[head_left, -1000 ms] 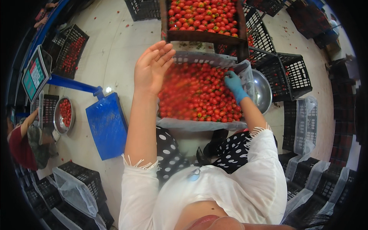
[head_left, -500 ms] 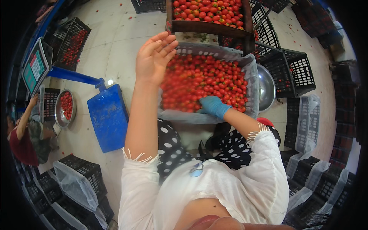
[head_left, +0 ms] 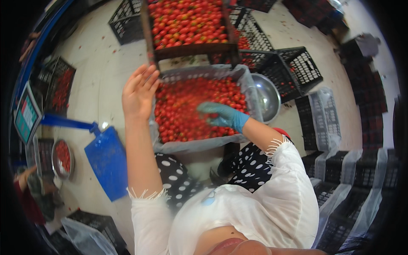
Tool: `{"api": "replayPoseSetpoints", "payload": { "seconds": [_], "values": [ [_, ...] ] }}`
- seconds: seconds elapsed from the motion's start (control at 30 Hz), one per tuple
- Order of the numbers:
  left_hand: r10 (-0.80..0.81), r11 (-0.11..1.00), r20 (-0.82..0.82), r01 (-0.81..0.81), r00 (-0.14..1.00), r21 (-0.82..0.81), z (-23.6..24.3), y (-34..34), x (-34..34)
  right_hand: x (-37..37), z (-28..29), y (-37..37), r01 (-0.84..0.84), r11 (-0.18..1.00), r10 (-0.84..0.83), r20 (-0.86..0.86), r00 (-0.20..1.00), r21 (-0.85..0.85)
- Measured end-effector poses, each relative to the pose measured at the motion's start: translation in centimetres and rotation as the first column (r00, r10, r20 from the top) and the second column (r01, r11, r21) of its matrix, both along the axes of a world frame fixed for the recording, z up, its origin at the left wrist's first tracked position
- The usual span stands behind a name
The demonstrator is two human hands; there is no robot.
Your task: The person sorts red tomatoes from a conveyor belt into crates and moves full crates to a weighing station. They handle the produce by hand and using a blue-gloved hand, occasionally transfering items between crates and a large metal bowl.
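Red sm. tomatoes [head_left: 176,123], shiny, ctr blurry; L hand [head_left: 139,94] loosely open, gloved R hand [head_left: 224,116] grip unclear

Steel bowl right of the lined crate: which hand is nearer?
Right. The gloved right hand is at the tomatoes in the crate, left of the bowl; the bare left hand is farther, at the crate's left side.
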State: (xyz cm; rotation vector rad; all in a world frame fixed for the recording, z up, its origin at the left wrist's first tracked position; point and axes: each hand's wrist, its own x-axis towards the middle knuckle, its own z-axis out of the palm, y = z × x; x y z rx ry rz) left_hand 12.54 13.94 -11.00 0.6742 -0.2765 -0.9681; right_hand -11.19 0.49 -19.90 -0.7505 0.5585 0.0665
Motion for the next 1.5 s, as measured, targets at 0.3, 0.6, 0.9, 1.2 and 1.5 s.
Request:
{"api": "replayPoseSetpoints", "payload": {
  "seconds": [0.3,0.6,0.9,1.2,1.5],
  "values": [
    [0.01,0.998,0.017,-0.01,1.0,0.057,0.7,-1.0,-1.5,-17.9,5.7,-17.9,0.907,0.421,-0.905,0.078,0.419,0.014],
    [-0.019,0.996,-0.007,0.02,1.0,0.089,-0.5,-2.7,-2.7,-14.4,2.8,-10.7,-0.148,0.447,-0.384,-0.338,0.859,-0.882],
    [-0.083,0.981,-0.072,0.095,0.994,0.172,-0.2,-5.2,-4.7,6.2,11.1,-5.4,0.151,-0.799,0.015,0.232,0.973,-0.582],
    [-0.008,0.996,-0.425,0.043,0.905,0.072,-3.6,-7.6,-4.3,10.2,8.0,-9.3,-0.379,-0.678,-0.288,-0.247,0.925,-0.63],
    [0.073,0.989,-0.62,0.024,0.781,0.147,-5.4,-8.5,-5.7,12.5,11.6,-10.6,0.265,-0.552,-0.033,0.338,0.941,-0.791]
  ]
}}
